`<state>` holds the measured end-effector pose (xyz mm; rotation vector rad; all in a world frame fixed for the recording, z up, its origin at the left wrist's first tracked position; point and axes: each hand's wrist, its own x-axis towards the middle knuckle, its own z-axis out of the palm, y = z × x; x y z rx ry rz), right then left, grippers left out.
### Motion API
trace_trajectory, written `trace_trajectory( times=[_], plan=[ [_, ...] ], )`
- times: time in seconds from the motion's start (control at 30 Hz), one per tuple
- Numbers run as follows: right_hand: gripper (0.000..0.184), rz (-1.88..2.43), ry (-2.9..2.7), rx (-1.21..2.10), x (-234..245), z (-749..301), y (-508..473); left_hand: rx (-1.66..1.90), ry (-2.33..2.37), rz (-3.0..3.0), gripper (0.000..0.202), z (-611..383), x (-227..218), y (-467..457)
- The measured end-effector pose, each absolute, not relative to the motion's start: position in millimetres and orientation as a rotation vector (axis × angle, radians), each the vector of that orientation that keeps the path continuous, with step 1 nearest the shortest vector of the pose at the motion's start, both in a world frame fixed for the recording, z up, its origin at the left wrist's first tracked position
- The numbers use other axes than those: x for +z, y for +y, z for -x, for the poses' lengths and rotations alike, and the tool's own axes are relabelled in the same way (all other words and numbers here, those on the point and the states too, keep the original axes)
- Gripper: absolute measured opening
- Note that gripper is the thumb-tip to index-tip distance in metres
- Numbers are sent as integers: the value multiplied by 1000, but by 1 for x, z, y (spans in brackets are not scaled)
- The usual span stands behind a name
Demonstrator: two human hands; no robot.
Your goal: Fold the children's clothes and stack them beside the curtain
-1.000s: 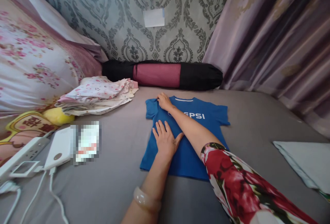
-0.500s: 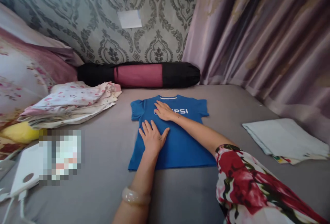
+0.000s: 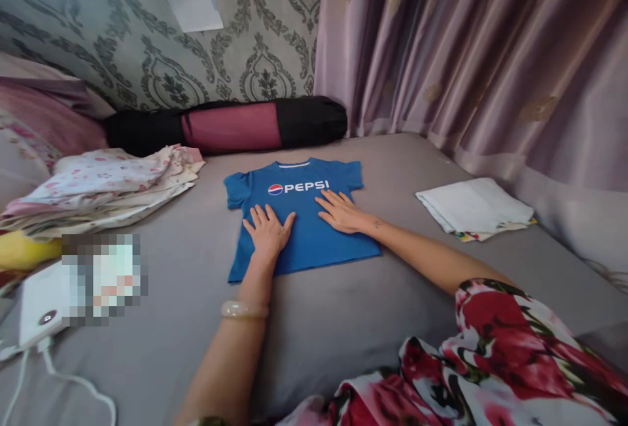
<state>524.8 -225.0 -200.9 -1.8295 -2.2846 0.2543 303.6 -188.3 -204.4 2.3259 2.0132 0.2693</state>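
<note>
A blue T-shirt (image 3: pixel 304 236) with PEPSI lettering and a round logo lies spread face up on the grey bed sheet (image 3: pixel 314 321), its collar pointing away from me. My left hand (image 3: pixel 269 228) rests flat on the left side of the shirt, fingers spread. On the right side, just under the end of the lettering, my right hand (image 3: pixel 343 212) lies flat too, its fingers stretched out. Neither hand grips anything. The shirt's right side is partly covered by my right hand and wrist.
Folded pale cloths (image 3: pixel 473 205) lie to the right. On the left sit a pile of printed clothes (image 3: pixel 112 184), a yellow item (image 3: pixel 29 250) and a white power bank (image 3: pixel 46 301) with cables. A black and maroon rolled bag (image 3: pixel 230 128) lines the wall, beside the curtain (image 3: pixel 441 53).
My right hand has slid across from the logo to the shirt's right side, uncovering the logo and letters. My left hand stays flat on the shirt. The view has shifted right.
</note>
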Motion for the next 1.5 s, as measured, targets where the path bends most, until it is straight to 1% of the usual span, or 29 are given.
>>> trace_trajectory(
  times=[0.2, 0.47, 0.57, 0.63, 0.67, 0.7, 0.77, 0.83, 1.0, 1.1, 1.17, 1.27, 1.4, 1.5],
  plan=[
    [60, 1725, -2355, 282, -200, -540, -274, 186, 1857, -2485, 78, -306, -201, -202],
    [63, 1728, -2289, 344, -196, -557, -315, 22, 1196, -2673, 90, -310, -190, -239],
    [71, 1730, -2241, 416, -194, -563, -322, -22, 1042, -2686, 89, -313, -184, -245],
    [76, 1710, -2181, 450, -194, -569, -323, -24, 925, -2689, 82, -317, -180, -246],
    [74, 1694, -2128, 449, -195, -572, -322, -22, 856, -2684, 77, -319, -178, -246],
    [66, 1683, -2055, 434, -196, -575, -320, -19, 785, -2675, 71, -323, -176, -246],
    [45, 1701, -1872, 382, -199, -582, -316, -18, 666, -2646, 61, -331, -172, -247],
    [34, 1761, -1731, 347, -203, -588, -314, -21, 578, -2615, 56, -341, -168, -250],
    [27, 1816, -1734, 334, -208, -593, -317, -22, 361, -2528, 53, -364, -153, -261],
    [27, 1843, -1741, 334, -207, -587, -322, -82, 215, -2389, 43, -373, -139, -259],
    [29, 1868, -1724, 324, -205, -583, -325, -90, 199, -2304, 37, -380, -131, -250],
    [30, 1904, -1712, 289, -204, -577, -327, 53, 358, -2245, 34, -395, -127, -224],
    [30, 1915, -1714, 258, -205, -574, -329, 334, 607, -2266, 29, -429, -137, -179],
    [31, 1919, -1690, 254, -204, -572, -330, 411, 769, -2327, 28, -458, -147, -151]
  ],
)
